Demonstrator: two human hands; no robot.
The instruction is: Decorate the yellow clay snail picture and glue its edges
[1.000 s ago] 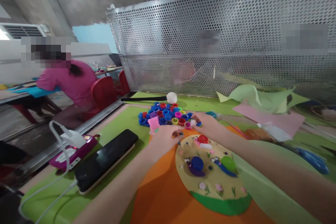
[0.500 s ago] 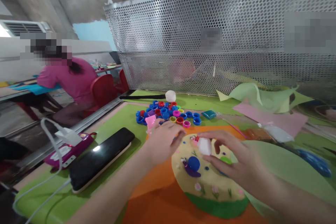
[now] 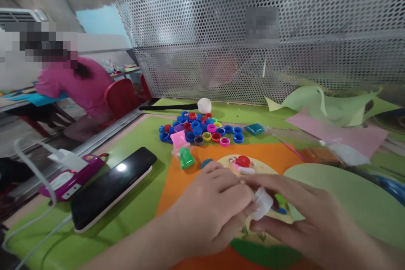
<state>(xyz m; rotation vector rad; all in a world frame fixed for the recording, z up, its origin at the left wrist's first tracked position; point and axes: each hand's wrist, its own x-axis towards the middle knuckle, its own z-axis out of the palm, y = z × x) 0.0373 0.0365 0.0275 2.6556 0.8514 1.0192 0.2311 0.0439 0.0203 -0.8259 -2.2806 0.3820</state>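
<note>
A small translucent white container (image 3: 262,203) is between my two hands, above a round yellow piece (image 3: 270,168) with a green lower edge. My right hand (image 3: 303,215) grips it from the right with thumb and fingers. My left hand (image 3: 215,204) is curled against its left side, fingertips partly hidden, so what they hold cannot be made out. On the yellow piece, a red round cap (image 3: 243,161) lies beside a small white strip. An orange sheet (image 3: 174,190) lies beneath. Green (image 3: 186,158) and pink (image 3: 179,140) packets rest left of my left hand.
Many coloured rings (image 3: 196,128) are piled behind the hands. A black phone (image 3: 114,190) and a purple power strip (image 3: 74,181) with cables are at left. A metal mesh screen (image 3: 196,50) stands behind. A person in pink (image 3: 79,80) sits at another table.
The left hand has moved right and down to meet the right hand at the white container. The green packet and a white strip by the red cap now show. The view has shifted slightly.
</note>
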